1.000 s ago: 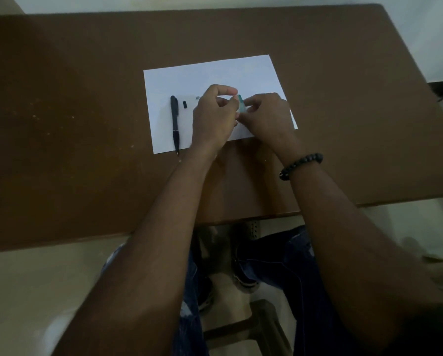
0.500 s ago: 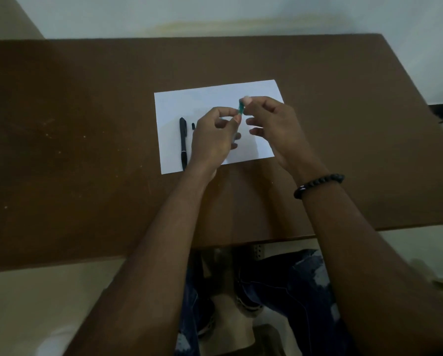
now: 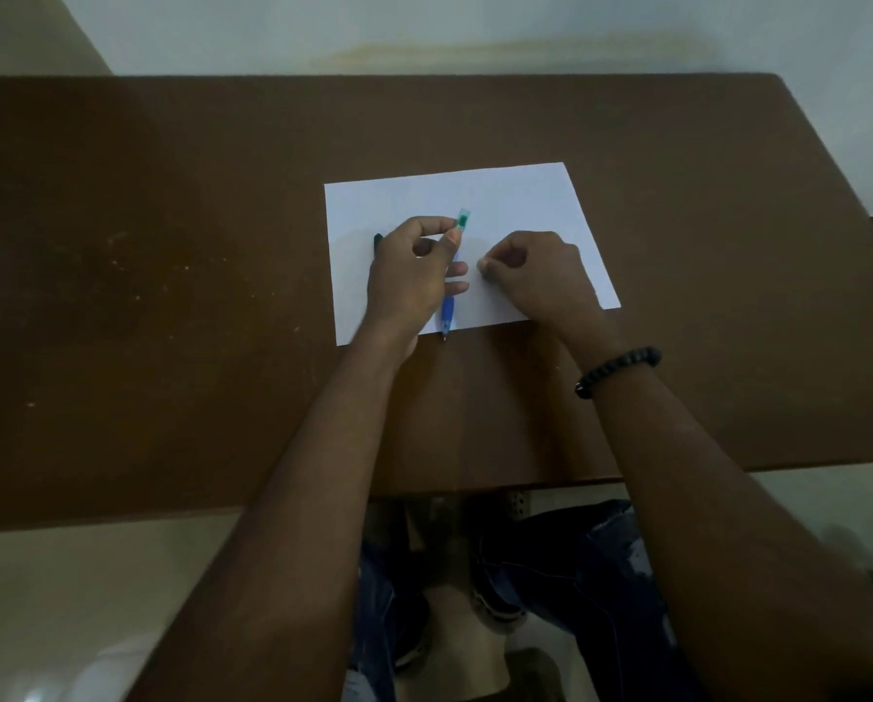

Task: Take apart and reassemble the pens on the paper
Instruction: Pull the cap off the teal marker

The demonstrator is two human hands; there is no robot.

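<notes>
Blue pen (image 3: pixel 448 309) gripped by left hand (image 3: pixel 408 281); no readable writing.

Matt brown table (image 3: pixel 171 296) (speckled), smooth white paper (image 3: pixel 515 205), translucent plastic pen (image 3: pixel 447 306)

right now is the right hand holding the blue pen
No, the blue pen is pinched in the left hand, while the right hand rests curled on the paper beside it, apart from the pen.

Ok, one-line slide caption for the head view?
Left hand holds the blue pen over the paper; right hand rests curled beside it.
</notes>
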